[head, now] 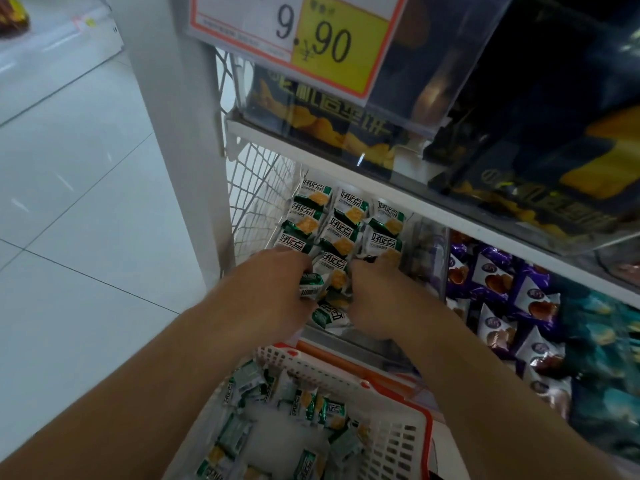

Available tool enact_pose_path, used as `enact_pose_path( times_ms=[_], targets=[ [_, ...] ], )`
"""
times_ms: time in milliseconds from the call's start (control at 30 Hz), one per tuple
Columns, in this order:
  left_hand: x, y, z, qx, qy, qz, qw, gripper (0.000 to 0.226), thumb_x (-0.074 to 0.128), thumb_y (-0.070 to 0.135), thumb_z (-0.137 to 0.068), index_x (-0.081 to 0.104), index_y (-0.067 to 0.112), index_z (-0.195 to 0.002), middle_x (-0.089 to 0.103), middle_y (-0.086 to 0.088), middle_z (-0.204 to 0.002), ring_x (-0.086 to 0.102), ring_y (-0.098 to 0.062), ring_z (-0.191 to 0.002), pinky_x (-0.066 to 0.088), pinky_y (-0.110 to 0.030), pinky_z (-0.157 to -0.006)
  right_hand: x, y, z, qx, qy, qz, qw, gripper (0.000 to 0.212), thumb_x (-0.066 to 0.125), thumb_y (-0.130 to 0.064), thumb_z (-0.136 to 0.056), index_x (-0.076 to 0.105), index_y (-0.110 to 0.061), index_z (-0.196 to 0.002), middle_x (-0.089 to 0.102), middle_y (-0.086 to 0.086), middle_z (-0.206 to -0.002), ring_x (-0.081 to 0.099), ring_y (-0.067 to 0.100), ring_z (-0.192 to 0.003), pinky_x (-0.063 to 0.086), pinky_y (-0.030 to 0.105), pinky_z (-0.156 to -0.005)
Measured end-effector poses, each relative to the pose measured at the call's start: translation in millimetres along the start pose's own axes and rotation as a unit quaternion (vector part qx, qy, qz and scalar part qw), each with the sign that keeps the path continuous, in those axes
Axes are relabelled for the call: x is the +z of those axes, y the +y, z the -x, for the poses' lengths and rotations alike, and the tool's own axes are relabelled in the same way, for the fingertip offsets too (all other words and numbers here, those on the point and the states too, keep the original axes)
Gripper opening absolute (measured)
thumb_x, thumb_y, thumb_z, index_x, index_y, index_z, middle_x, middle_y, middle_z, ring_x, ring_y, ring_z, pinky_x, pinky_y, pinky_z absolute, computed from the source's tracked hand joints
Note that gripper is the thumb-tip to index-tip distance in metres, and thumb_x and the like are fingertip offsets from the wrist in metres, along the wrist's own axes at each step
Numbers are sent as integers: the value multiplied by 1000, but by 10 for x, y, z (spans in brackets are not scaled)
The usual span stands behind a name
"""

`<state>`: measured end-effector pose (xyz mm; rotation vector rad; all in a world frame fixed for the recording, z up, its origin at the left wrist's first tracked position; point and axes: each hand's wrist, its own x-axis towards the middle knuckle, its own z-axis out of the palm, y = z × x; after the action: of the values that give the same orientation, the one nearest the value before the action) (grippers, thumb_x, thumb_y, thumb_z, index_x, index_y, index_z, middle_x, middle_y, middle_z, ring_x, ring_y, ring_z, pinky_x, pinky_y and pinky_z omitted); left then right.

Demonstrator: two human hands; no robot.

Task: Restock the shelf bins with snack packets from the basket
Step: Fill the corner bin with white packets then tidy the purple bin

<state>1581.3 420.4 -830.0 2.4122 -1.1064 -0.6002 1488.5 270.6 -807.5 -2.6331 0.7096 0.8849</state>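
**Both hands in the green-packet bin, basket below not yet emptied**

Observed from beside the shelf. The person's left hand (273, 285) was in the front of the clear bin (424, 247) at the left end of the lower shelf, fingers curled round a green-and-white snack packet (313, 287) with its barcode side facing out. The right hand (375, 296) was just beside it in the same bin, its back towards the camera; fingers hidden among the packets, so I could not tell whether it gripped one or only pressed them.

Packets already in the bin (341, 220) stood in overlapping rows, printed faces forward. Judgement: the two hands worked either side of the front row to keep it upright while the new packet was slotted in, so labels face the shopper.

The white basket (388, 445), with an orange rim, sat directly under the bin, close to the shelf edge. Probably placed there to keep the reach short. It held loose packets of the same kind (311, 407), lying at all angles, so restocking was only part done.

Neighbouring bin to the right held purple packets (495, 275); a clear divider kept the kinds apart. Above, dark bags (332, 123) behind a price card (311, 36) reading 9.90.

Risk noted: the front row leaned forward and could spill over the bin lip.
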Motion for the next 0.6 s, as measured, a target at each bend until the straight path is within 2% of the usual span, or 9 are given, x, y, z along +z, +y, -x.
enact_pose_path(
  times_ms=[33, 100, 133, 200, 267, 300, 433, 533, 600],
  targets=[
    [2, -6, -1, 0, 0, 2, 1000, 20, 71, 34, -88, 66, 32, -107, 58, 12, -102, 60, -13, -95, 57, -35, -79, -15, -18, 18, -4, 4, -7, 1000, 30, 58, -15, -102, 51, -6, -130, 34, 34, -147, 52, 23, -73, 32, 28, -52],
    [10, -23, -13, 3, 1, 4, 1000, 22, 72, 35, -86, 67, 32, -107, 60, 11, -103, 61, -12, -94, 55, -30, -76, -30, -32, 40, -1, 8, -22, 1000, 6, 57, -15, -102, 55, -13, -96, 49, 29, -124, 52, 30, -92, 35, 31, -60],
    [16, -24, -23, 6, 2, 5, 1000, 21, 73, 35, -86, 67, 32, -106, 60, 12, -101, 62, -12, -93, 52, -27, -72, -17, -18, 39, 1, 4, -29, 1000, 22, 56, -13, -101, 48, -19, -81, 53, 24, -105, 46, 29, -88, 33, 31, -60],
    [22, -27, -36, 7, 1, 5, 1000, 16, 73, 37, -87, 67, 32, -101, 59, 12, -95, 61, -10, -88, 45, -22, -65, -22, -57, 76, -8, -7, -44, 999, 39, 54, -7, -99, 35, -22, -68, 42, 17, -76, 27, 22, -64, 32, 30, -56],
    [28, -23, -52, 9, 2, 0, 1000, 14, 72, 38, -87, 67, 31, -98, 58, 12, -92, 60, -10, -85, 45, -24, -66, -17, -81, 81, -14, -7, -50, 999, 46, 52, -2, -97, 27, -22, -63, 31, 13, -66, 17, 22, -59, 46, 38, -73],
    [26, -22, -56, 10, 4, -2, 1000, 14, 72, 37, -87, 67, 31, -99, 59, 12, -94, 60, -10, -86, 46, -24, -68, -18, -89, 79, -19, -5, -37, 999, 47, 51, -2, -96, 27, -21, -61, 30, 12, -64, 18, 22, -58, 44, 41, -78],
    [13, -29, -63, 8, -2, -4, 1000, 18, 72, 36, -86, 69, 32, -103, 62, 11, -99, 62, -9, -91, 51, -26, -74, -42, -30, 45, -8, 27, -55, 998, 42, 58, -10, -97, 39, -13, -60, 34, 10, -65, 28, 20, -56, 24, 29, -49],
    [-1, -29, -67, 4, -1, -1, 1000, 18, 71, 36, -86, 70, 31, -103, 62, 11, -98, 61, -7, -88, 51, -24, -70, -85, 45, 60, 3, 92, -69, 993, 42, 71, -18, -91, 45, -12, -59, 35, 6, -65, 37, 14, -53, 24, 22, -44],
    [-6, -23, -73, -2, -5, 0, 1000, 18, 72, 37, -87, 70, 31, -104, 63, 12, -100, 61, -7, -89, 50, -24, -69, -137, 63, 100, 8, 122, -62, 991, 30, 72, -12, -89, 55, -11, -65, 49, 4, -65, 46, 11, -54, 30, 17, -42]
  ],
)
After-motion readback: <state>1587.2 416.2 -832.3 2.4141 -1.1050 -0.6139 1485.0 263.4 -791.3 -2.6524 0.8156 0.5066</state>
